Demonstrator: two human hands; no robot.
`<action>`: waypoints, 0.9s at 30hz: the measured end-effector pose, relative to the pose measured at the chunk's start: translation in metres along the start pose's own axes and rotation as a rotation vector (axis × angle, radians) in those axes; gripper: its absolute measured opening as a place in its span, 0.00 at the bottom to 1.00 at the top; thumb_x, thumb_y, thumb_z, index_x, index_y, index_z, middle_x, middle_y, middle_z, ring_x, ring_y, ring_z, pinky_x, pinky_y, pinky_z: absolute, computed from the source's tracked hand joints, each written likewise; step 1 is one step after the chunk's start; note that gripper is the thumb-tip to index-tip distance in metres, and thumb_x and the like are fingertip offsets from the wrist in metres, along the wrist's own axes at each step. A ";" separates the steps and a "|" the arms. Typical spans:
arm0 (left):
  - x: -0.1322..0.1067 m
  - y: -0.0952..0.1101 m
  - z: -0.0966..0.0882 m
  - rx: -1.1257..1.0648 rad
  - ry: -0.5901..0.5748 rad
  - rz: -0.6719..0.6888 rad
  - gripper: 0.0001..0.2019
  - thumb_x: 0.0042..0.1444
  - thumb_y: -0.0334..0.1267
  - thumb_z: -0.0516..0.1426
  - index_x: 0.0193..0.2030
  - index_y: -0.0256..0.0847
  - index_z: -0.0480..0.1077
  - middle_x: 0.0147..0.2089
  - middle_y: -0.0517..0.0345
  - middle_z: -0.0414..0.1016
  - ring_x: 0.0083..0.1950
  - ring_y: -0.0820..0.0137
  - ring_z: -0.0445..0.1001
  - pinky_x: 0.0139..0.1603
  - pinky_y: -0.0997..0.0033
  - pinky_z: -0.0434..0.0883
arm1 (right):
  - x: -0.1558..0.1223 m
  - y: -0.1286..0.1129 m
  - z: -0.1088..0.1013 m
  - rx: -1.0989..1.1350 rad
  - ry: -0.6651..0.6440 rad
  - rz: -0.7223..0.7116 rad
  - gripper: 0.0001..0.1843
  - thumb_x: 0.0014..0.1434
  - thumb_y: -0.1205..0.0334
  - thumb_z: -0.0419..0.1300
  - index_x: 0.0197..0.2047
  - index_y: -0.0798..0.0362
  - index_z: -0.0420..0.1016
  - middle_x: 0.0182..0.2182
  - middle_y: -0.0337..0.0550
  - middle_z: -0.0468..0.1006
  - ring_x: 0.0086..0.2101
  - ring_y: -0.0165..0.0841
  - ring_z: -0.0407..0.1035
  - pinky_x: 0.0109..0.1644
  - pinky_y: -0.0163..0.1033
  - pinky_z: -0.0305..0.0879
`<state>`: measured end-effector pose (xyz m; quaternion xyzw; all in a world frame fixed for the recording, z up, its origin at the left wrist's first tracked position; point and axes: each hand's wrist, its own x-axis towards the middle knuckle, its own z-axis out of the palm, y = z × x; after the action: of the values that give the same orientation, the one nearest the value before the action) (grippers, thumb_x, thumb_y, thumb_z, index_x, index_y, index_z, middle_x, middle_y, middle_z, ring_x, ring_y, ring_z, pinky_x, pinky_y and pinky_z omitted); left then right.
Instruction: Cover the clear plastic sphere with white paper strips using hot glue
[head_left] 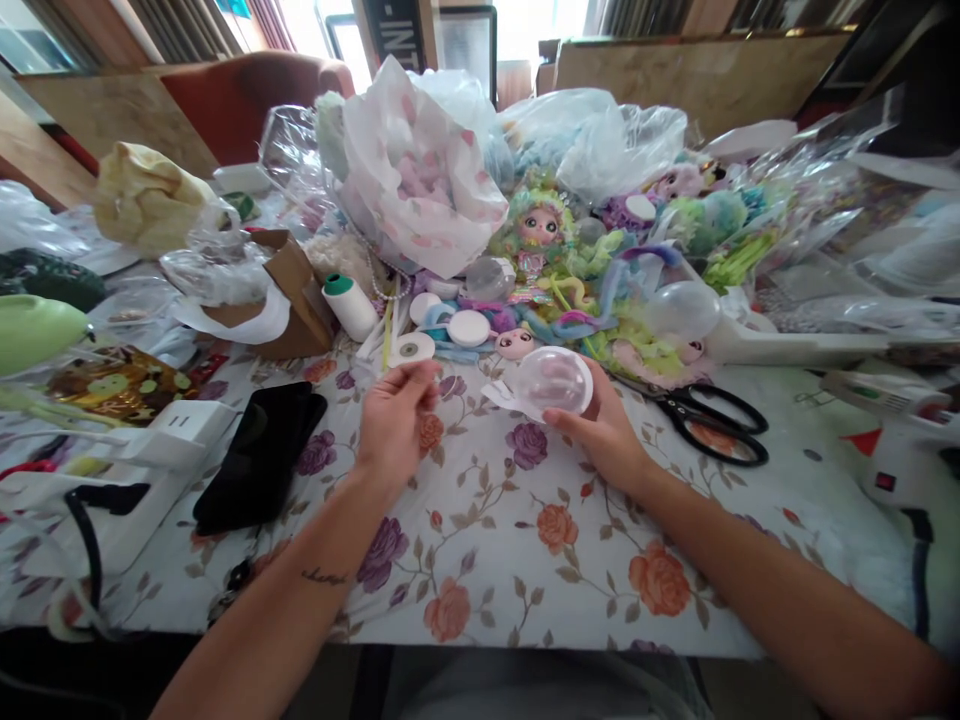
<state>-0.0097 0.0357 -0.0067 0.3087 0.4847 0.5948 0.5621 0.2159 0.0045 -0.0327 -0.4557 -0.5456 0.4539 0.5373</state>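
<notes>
My right hand [609,430] is wrapped round a clear plastic dome with a white rim [553,382], its thumb on the near edge. A small whitish tab or strip sticks out from the dome's left side. My left hand [391,418] is closed in a pinch, apart from the dome; what lies between its fingertips, if anything, is too small to name. Just beyond those fingers lies a white disc with a grey centre [412,349]. Behind the dome are a doll's face piece [514,344] and a white round lid [469,328].
Black-handled scissors [716,425] lie to the right, near a glue gun [892,420]. Left are dark phones [259,455], a white power strip [112,510] and a thread spool [350,307]. Behind, a colourful-haired doll [541,228] sits among plastic bags [420,170].
</notes>
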 end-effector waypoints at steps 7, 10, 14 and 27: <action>-0.010 0.007 0.002 0.303 -0.297 0.063 0.23 0.51 0.47 0.67 0.53 0.44 0.74 0.47 0.55 0.77 0.39 0.71 0.75 0.32 0.77 0.72 | -0.002 0.002 0.003 0.111 -0.063 0.003 0.41 0.45 0.49 0.75 0.56 0.46 0.60 0.54 0.48 0.73 0.53 0.44 0.71 0.56 0.50 0.70; -0.021 0.003 0.005 0.305 -0.527 -0.119 0.34 0.51 0.48 0.67 0.65 0.48 0.65 0.60 0.51 0.71 0.51 0.62 0.76 0.40 0.73 0.74 | -0.008 0.003 0.007 -0.012 -0.203 -0.113 0.41 0.46 0.49 0.74 0.58 0.48 0.62 0.56 0.52 0.72 0.54 0.46 0.71 0.56 0.51 0.70; -0.025 -0.001 0.004 0.366 -0.706 -0.227 0.37 0.47 0.41 0.70 0.64 0.51 0.65 0.59 0.53 0.73 0.56 0.58 0.74 0.45 0.71 0.73 | -0.012 -0.008 0.009 -0.281 -0.367 -0.250 0.44 0.49 0.47 0.72 0.66 0.45 0.63 0.62 0.52 0.70 0.59 0.48 0.68 0.60 0.53 0.68; -0.012 0.005 -0.002 -0.073 -0.556 -0.252 0.22 0.53 0.38 0.67 0.54 0.42 0.71 0.51 0.49 0.77 0.52 0.61 0.76 0.49 0.66 0.75 | -0.039 -0.033 -0.151 -1.221 0.174 0.217 0.20 0.56 0.49 0.63 0.47 0.53 0.78 0.44 0.58 0.81 0.42 0.52 0.76 0.42 0.51 0.69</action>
<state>-0.0113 0.0243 -0.0008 0.3768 0.3251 0.4300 0.7533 0.3670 -0.0390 -0.0052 -0.7686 -0.6115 0.0733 0.1733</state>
